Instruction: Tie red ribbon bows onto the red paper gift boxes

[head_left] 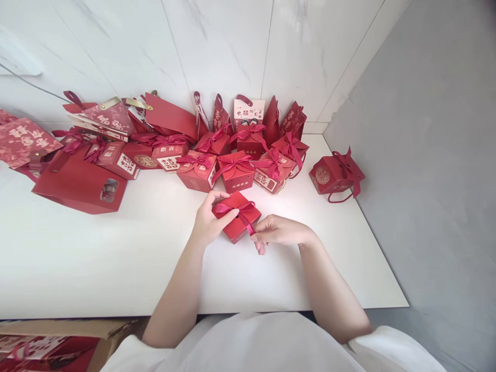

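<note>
A small red gift box (pixel 235 230) stands on the white table in front of me, with a dark pink ribbon (pixel 245 207) tied in a bow across its top. My left hand (pixel 211 217) grips the box from its left side, thumb laid over the top by the bow and fingers round the far side. At the box's right corner my right hand (pixel 273 232) pinches a loose end of the ribbon between thumb and forefinger. The underside of the box is hidden.
Several ribboned red boxes (pixel 237 181) stand in rows behind, before the tiled wall. One more box (pixel 335 173) sits by the table's right edge. Red bags (pixel 81 186) crowd the left. Below the front edge, a cardboard carton (pixel 73 327) holds more red packaging.
</note>
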A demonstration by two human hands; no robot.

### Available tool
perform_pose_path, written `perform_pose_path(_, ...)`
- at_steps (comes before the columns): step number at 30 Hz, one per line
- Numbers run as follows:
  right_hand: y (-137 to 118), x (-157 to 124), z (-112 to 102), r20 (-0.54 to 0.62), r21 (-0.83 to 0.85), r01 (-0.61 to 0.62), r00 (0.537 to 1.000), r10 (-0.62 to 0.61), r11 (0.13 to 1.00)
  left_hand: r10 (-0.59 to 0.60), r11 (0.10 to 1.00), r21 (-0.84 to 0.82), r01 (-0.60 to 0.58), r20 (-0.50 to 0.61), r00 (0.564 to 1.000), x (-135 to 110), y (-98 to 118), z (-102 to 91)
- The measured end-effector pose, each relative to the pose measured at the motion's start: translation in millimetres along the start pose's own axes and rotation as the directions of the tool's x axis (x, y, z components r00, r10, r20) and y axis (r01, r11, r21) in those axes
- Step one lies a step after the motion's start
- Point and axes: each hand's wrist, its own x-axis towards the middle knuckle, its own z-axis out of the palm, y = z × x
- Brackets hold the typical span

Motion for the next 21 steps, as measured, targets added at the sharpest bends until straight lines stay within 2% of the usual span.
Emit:
perform_pose_path(4, -6, 1, 4, -0.003, -0.008, 0.139, 0.990, -0.139, 0.990, 0.035, 0.999, 0.008, -0.035, -0.027, 0.999, 0, -1, 1.5)
perform_pose_path(6, -8, -1, 3, 0.002, 0.015, 0.168, 0.986, -0.168, 0.986, 0.039, 0.999, -0.001, -0.039, -0.025, 0.999, 0, -1, 0.9)
perform_pose_path(9, -5, -2, -1, 0.012, -0.002, 0.113, 0.994, -0.113, 0.994, 0.012, 0.998, -0.059, -0.011, 0.019, 1.000, 0, -1, -1.0)
perform_pose_path(13, 5, 0, -7, -0.032, -0.128, 0.004, 0.999, -0.008, 0.992, -0.033, 0.987, -0.155, 0.044, 0.074, 0.997, 2, -4, -3.2)
perform_pose_path(17, 10, 5, -6, -0.093, -0.171, 0.004, 0.995, -0.020, 0.985, -0.040, 0.982, -0.180, 0.050, 0.056, 0.998, 4, -5, -3.2)
perform_pose_path(21, 10, 7, -4, -0.136, -0.208, -0.008, 0.990, -0.021, 0.978, 0.007, 0.992, -0.127, -0.007, -0.001, 1.000, 2, -2, -0.6)
